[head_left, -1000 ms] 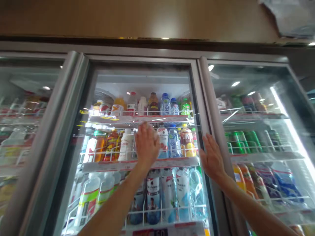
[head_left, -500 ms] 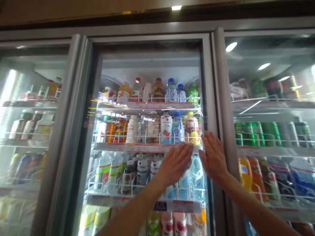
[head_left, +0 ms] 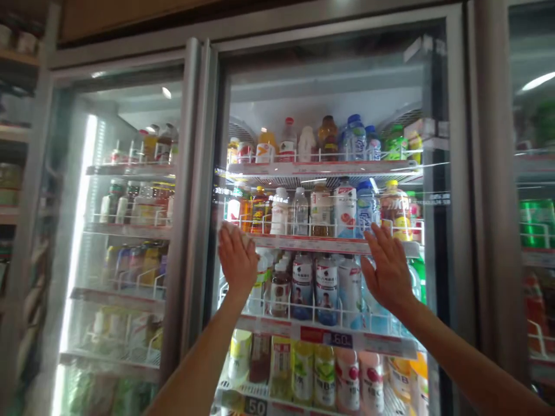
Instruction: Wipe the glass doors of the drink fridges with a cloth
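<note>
My left hand (head_left: 236, 260) lies on the glass door (head_left: 325, 95) of a drinks fridge, near the door's left edge. Its fingers are close together, over what looks like a pale cloth (head_left: 243, 236), mostly hidden. My right hand (head_left: 388, 271) is on or just before the same door, at right, with fingers stretched out and nothing visible in it. Through the glass behind it are a blue-capped bottle (head_left: 367, 202) and a yellow-capped tea bottle (head_left: 395, 208). Contact of the right palm with the glass cannot be made out.
Wire-fronted shelves (head_left: 277, 238) hold rows of bottles behind the door. A second glass door (head_left: 130, 107) stands at left, beyond a metal upright (head_left: 195, 173). Another fridge section with green cans (head_left: 537, 222) is at right. Open shelving (head_left: 15, 133) stands far left.
My left hand has swept left across the glass, from beside the right hand to the door's left edge. My right hand has shifted slightly left over the door. The view has turned left.
</note>
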{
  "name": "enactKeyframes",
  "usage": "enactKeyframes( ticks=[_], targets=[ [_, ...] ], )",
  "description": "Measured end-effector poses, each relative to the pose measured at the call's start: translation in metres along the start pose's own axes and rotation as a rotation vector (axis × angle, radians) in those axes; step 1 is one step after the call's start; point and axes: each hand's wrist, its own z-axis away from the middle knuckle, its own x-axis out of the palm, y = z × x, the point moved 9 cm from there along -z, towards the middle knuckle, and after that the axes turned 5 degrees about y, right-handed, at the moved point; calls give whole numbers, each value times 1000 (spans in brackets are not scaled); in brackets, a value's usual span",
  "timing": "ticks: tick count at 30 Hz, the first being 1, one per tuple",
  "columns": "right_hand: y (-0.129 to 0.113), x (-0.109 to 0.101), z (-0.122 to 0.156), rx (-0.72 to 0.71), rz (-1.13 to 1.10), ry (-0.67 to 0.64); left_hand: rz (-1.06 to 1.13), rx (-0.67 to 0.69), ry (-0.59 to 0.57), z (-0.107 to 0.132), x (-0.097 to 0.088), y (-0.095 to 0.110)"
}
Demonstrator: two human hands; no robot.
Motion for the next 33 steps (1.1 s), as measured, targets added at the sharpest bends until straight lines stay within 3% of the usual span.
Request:
enactKeyframes(
  ticks=[1, 4, 5, 8, 9, 13, 14, 17, 19, 22, 23, 24, 27, 28, 29, 32, 33],
  targets=[
    [-7, 3, 1, -15, -3, -8, 19, 55, -24, 3, 0, -5],
    [-26, 10, 7, -56, -2, -39, 124, 378, -190, 21, 5, 4],
    [-28, 11, 10, -46, 12, -40, 128, 376, -204, 23, 4, -1],
    [-28, 9, 22, 15, 57, -28, 42, 73, -111, 20, -4, -37],
    [-29, 10, 26, 15, 59, -36, 37, 44, -100, 22, -5, -38],
    [-44, 17, 36, -31, 46, -107, 181, 422, -180, 41, -1, 12],
    [-46, 16, 35, -26, 56, -111, 196, 443, -163, 41, -3, 16],
    [-45, 8, 29, 31, 117, -70, 130, 173, -60, 28, -6, -3],
    [-43, 4, 26, 56, 147, -65, 150, 152, -82, 30, -3, 3],
    [-36, 3, 27, 61, 171, -110, 326, 517, -197, 47, 0, 49],
    [-31, 0, 29, 73, 187, -117, 353, 562, -205, 48, 0, 55],
    [-24, -4, 31, 97, 210, -111, 341, 510, -194, 43, 1, 52],
    [-1, -21, 39, 193, 286, -67, 217, 127, -109, 16, 5, 23],
    [4, -25, 41, 203, 297, -64, 209, 106, -105, 13, 7, 26],
    [6, -26, 43, 193, 297, -72, 226, 170, -120, 14, 9, 40],
    [5, -24, 47, 117, 265, -112, 315, 529, -214, 26, 14, 92],
    [7, -24, 48, 109, 260, -112, 315, 545, -219, 25, 16, 96]
  ],
)
